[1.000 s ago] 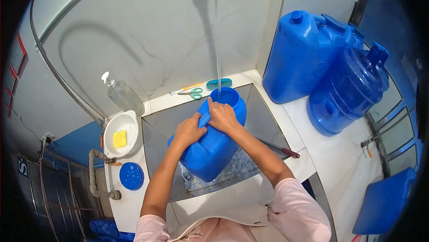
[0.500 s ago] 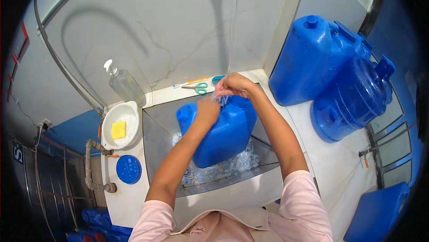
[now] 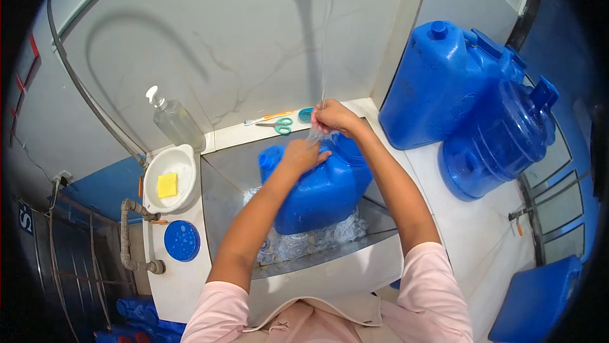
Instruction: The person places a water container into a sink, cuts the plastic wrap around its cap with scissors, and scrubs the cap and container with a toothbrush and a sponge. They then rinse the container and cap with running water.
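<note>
A large blue jerrycan (image 3: 323, 200) stands in the grey sink (image 3: 228, 181), tilted slightly, with a small cap at its left and a wide cap at its right. Over its top, my left hand (image 3: 303, 155) is bent in, thumb pointing right, its other fingers mostly hidden. My right hand (image 3: 335, 118) is closed just above and beyond it, under a thin stream of water (image 3: 327, 45). Clear, shiny stuff shows between both hands; whether it is water or plastic film I cannot tell. Below the jerrycan lies a pile of clear, crumpled-looking pieces (image 3: 346, 232).
Left of the sink are a white basin (image 3: 150, 184) with a yellow sponge (image 3: 167, 185), a blue lid (image 3: 182, 241) and a pump bottle (image 3: 177, 124). Scissors (image 3: 282, 127) lie on the back ledge. More blue containers (image 3: 422, 89) and a round water jug (image 3: 491, 146) stand at right.
The jerrycan has tilted and shifted slightly right. My left hand has moved a little right and its thumb now shows; my right hand has risen slightly.
</note>
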`<state>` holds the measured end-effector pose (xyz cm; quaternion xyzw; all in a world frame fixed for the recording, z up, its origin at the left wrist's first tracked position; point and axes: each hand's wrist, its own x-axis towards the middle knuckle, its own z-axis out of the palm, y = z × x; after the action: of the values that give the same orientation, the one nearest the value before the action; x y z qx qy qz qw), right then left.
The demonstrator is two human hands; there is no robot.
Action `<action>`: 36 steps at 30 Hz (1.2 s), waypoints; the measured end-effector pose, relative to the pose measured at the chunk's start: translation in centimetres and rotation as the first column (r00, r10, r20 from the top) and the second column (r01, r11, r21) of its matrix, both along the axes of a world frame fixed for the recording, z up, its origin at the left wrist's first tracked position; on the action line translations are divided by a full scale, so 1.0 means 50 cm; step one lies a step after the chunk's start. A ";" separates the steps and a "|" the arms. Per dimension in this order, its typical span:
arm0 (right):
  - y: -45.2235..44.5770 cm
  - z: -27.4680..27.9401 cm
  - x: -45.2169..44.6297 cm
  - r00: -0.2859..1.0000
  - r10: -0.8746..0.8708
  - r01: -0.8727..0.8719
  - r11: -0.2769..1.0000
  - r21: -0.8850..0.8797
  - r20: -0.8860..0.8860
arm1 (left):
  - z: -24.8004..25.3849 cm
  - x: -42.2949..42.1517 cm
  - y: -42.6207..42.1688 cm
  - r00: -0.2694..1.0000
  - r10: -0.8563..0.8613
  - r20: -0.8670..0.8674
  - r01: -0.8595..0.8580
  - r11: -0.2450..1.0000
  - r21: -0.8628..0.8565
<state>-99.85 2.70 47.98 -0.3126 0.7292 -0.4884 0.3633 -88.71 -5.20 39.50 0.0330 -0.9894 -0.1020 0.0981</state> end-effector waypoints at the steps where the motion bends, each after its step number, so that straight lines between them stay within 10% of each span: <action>1: 0.000 -0.002 0.000 0.995 0.014 -0.010 0.999 0.039 -0.094 | 0.005 0.006 -0.016 1.000 -0.006 0.001 0.006 1.000 0.000; 3: -0.002 -0.013 0.001 0.987 0.013 -0.003 0.998 0.063 -0.158 | 0.032 0.033 -0.048 0.932 0.002 0.361 -0.059 0.987 0.147; 8: -0.010 -0.032 -0.003 0.959 0.078 -0.048 0.992 0.118 -0.271 | -0.028 0.135 -0.085 0.973 0.113 0.200 -0.181 0.914 0.364; 11: -0.007 -0.025 0.006 0.999 -0.020 0.019 0.999 -0.032 -0.029 | -0.039 0.186 -0.066 0.970 0.199 0.136 -0.238 0.879 0.413; 18: -0.010 0.003 -0.022 0.898 0.044 0.032 0.986 0.166 -0.437 | -0.049 0.187 -0.028 0.971 0.233 0.055 -0.223 0.799 0.558; 23: 0.016 0.023 0.015 0.997 -0.046 0.050 0.996 -0.067 0.063 | -0.044 0.145 -0.022 0.971 0.234 -0.048 -0.165 0.803 0.572; 33: -0.002 0.013 -0.002 0.964 0.058 -0.002 0.978 -0.209 0.260 | -0.014 0.061 -0.058 0.996 0.027 -0.085 0.025 0.832 0.554; 36: 0.009 -0.038 -0.001 0.949 0.145 -0.157 0.987 -0.019 -0.279 | 0.007 0.074 -0.038 0.955 0.076 0.287 -0.250 0.726 0.641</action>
<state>-99.89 3.14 46.07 -0.4399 0.7366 -0.4256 0.2876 -85.03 -7.10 39.84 0.1656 -0.8835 -0.4369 -0.0323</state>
